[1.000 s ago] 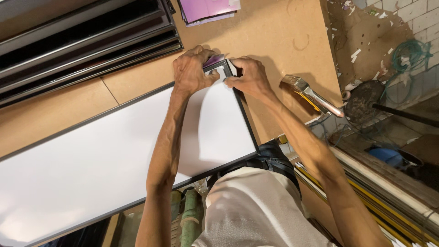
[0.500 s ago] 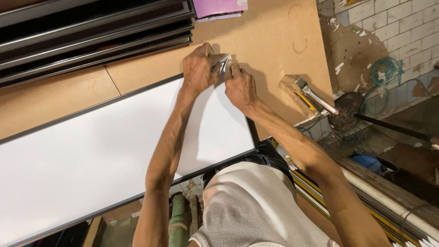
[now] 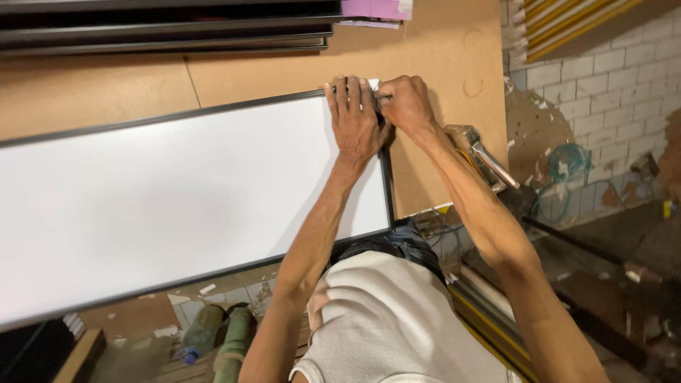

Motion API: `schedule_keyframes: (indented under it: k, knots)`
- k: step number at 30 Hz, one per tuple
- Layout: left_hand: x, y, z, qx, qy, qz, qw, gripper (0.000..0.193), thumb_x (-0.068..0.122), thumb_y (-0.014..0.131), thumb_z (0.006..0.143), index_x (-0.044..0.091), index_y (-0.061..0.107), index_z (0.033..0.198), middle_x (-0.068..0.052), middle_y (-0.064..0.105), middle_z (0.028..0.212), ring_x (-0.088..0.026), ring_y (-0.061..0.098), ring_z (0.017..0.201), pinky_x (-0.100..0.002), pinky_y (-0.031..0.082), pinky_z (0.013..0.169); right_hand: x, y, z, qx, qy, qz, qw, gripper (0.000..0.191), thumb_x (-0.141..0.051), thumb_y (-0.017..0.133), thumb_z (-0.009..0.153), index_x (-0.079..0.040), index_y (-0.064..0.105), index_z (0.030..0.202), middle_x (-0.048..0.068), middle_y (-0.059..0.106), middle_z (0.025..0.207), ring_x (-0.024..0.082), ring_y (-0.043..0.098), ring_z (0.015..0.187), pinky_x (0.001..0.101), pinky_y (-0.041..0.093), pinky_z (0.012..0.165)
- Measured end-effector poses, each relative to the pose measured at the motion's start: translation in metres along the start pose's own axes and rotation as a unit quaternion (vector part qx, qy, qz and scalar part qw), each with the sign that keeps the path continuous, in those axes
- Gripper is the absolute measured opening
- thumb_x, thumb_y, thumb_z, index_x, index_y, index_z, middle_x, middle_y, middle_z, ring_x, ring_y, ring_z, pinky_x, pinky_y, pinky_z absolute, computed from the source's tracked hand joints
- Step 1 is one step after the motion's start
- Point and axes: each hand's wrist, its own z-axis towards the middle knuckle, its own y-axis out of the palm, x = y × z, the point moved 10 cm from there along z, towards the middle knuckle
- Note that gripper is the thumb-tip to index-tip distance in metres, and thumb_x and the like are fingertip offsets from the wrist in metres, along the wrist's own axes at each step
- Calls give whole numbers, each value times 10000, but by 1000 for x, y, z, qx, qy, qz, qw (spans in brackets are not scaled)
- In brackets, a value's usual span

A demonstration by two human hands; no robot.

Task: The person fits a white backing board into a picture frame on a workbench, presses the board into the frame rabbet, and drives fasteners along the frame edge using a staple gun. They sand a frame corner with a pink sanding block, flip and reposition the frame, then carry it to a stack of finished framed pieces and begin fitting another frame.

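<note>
Two hands are pressed together at the far right corner of a long white panel with a thin dark frame, laid flat on a brown board table. The left hand lies flat, fingers spread, on the corner. The right hand is closed beside it; what it grips cannot be told. Corner fitting seems in hand; steady downward pressure is called for next.

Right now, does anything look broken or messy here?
The white framed panel looks whole, though it sticks out past the brown tabletop. The tiled wall is chipped and patchy. Both hands press the frame's corner.
</note>
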Motion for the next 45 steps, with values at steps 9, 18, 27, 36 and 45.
schedule_keyframes:
  k: [9, 18, 27, 36, 45]
  knots:
    - [4, 12, -13, 77, -35, 3, 996, 518, 130, 747, 819, -113, 588, 1247, -288, 533, 1409, -457, 438, 1404, -606, 276, 1242, -4, -102, -72, -25, -89, -130, 987, 352, -180, 762, 939, -25, 706, 1249, 202, 717, 1199, 380, 690, 1063, 438, 555, 913]
    - [5, 4, -16, 105, -24, 61, 992, 433, 108, 759, 867, -118, 655, 1221, -257, 538, 1446, -411, 425, 1437, -566, 286, 1268, 159, -74, -175, -274, 233, -127, 924, 550, -318, 785, 731, -8, 635, 1159, 182, 703, 856, 307, 700, 771, 441, 560, 714]
    - [0, 8, -19, 101, -45, 39, 993, 409, 106, 721, 845, -115, 691, 1188, -221, 562, 1446, -398, 432, 1440, -548, 289, 1272, 177, -70, -140, -449, 199, -110, 865, 435, -425, 758, 747, -42, 726, 950, 63, 742, 794, 190, 706, 674, 370, 583, 633]
    - [5, 4, -18, 108, -41, 29, 993, 373, 87, 687, 875, -127, 693, 1180, -230, 558, 1442, -408, 436, 1439, -564, 297, 1271, 74, -31, 42, -451, -141, -315, 823, 385, -172, 727, 701, 7, 640, 1031, 152, 641, 892, 324, 659, 840, 463, 583, 787]
    - [3, 1, -19, 110, -38, 10, 993, 384, 77, 677, 866, -149, 686, 1176, -242, 541, 1456, -424, 423, 1438, -578, 301, 1261, 44, -19, 60, -486, -165, -330, 792, 340, -129, 739, 682, -27, 658, 996, 146, 666, 939, 337, 678, 887, 478, 584, 782]
